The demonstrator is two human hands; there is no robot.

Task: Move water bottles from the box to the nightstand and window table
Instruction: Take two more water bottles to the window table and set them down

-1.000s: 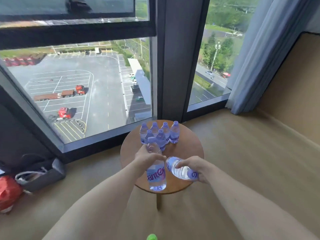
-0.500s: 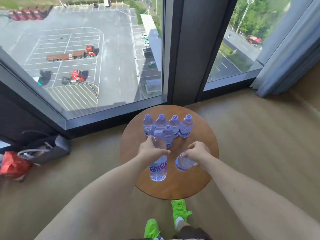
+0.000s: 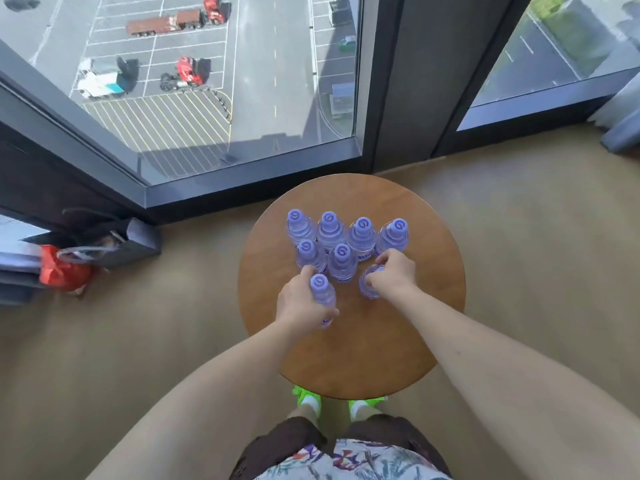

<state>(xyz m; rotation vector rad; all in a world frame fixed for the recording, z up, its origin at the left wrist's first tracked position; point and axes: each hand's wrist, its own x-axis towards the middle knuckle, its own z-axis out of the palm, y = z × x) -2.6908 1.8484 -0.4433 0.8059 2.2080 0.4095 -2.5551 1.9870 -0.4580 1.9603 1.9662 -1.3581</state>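
At the centre of the frame, six clear plastic water bottles (image 3: 341,242) with lilac caps stand upright in a tight cluster on the round wooden counter (image 3: 429,271), four in a back row and two in front. Each cap carries a swirl mark; the label text is too blurred to read. The left hand (image 3: 303,303) is wrapped round a seventh bottle (image 3: 322,292), upright just below the cluster. The right hand (image 3: 393,273) curls over the top of an eighth bottle (image 3: 369,287), hiding its cap, beside the front row. Half a second ago the right hand's bottle was tilted and further from the cluster; now it stands upright next to it. Smooth tan floor (image 3: 173,323) surrounds the counter. A dark bag (image 3: 114,242) and red bag (image 3: 60,271) lie at the left edge, below the window (image 3: 207,81).
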